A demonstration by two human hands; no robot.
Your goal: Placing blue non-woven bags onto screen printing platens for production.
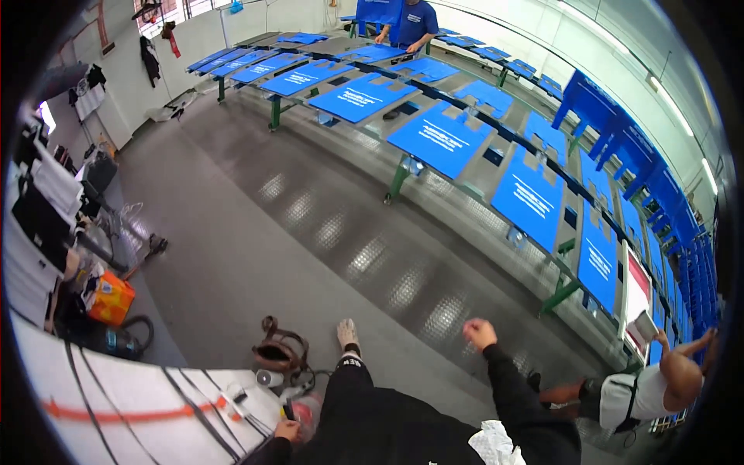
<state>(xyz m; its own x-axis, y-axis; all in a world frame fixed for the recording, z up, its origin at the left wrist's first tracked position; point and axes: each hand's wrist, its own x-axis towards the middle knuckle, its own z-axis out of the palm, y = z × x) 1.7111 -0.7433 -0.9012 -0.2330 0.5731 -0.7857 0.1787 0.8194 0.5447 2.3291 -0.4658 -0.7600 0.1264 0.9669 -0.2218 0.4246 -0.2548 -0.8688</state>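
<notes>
My right hand [482, 334] is raised over the floor at lower centre, its fingers curled together. Something small and pinkish shows at the fingertips, too blurred to name. Down at the lower edge, my left hand [288, 431] is closed beside the white surface with black stripes [147, 387]. A small dark thing [287, 410] sticks up just above its fingers; whether the hand grips it is unclear. Crumpled white paper or cloth [496, 443] lies against my dark clothing, near my right forearm.
A long green-legged table [399, 178] holds several blue printed fabric pieces [440, 139]. One person [415, 23] stands behind it; another [647, 395], at right, handles a framed screen [637, 298]. A brown bag [279, 349] and grey cup [269, 378] are by my foot, an orange bag [112, 298] farther left.
</notes>
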